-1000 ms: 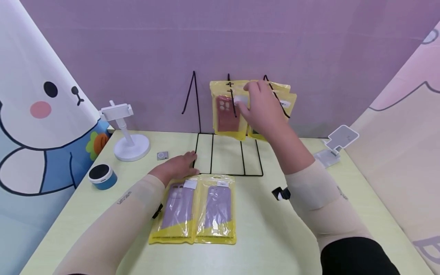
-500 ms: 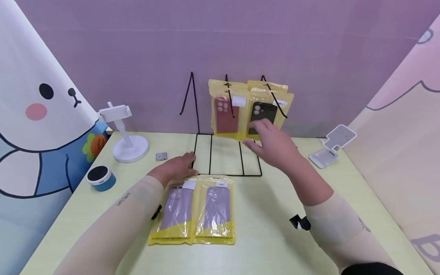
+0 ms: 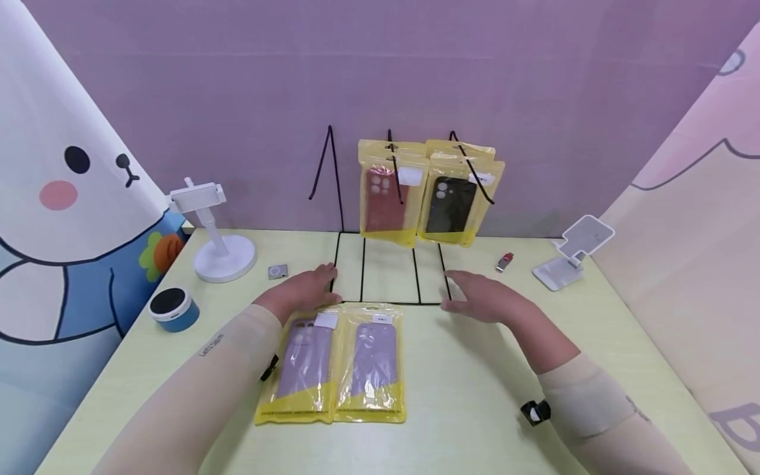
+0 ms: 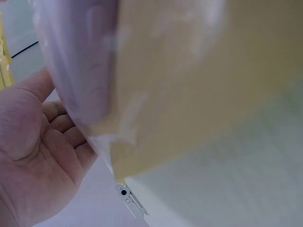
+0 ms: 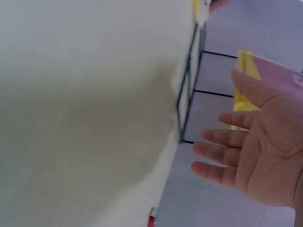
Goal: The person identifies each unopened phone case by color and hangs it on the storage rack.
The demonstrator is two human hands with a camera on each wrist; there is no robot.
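Fingers [image 5: 222,137] of the right grip [image 3: 485,299] reach out straight and spread, wide and holding nothing, beside the right bar of a black wire display rack [image 3: 417,274]; whether they touch it cannot be told. A second ago that grip was up among the hung pouches; it has come down past them to the rack's base, which lies toward the back edge of the desk [image 3: 463,409]. The left grip [image 3: 304,288] has stayed at the opposite bar, palm wide and fingers relaxed, the tips hidden behind a pouch in its wrist view.

Above the base, a yellow-edged clear plastic pouch with a dark red phone case [image 3: 382,208] hangs on the middle prong, and a matching pouch with a black phone case [image 3: 450,208] on the right prong, more pouches behind them. Both now show in full, borne without a hand, which suggests handling of them has paused and attention has passed to the rack between the hands.

Nearer the desk's front edge, two yellow-edged pouches with lilac phone cases [image 3: 374,359] lie flat side by side, neither held.

Farther out stand a blue round speaker [image 3: 181,318] by the left edge, a white round-based phone stand [image 3: 225,258] near the back left corner, and a pale folding phone stand [image 3: 584,241] near the back right corner. A red-and-silver stick [image 3: 505,262], uncovered by the forearm's shift, lies near the back edge.
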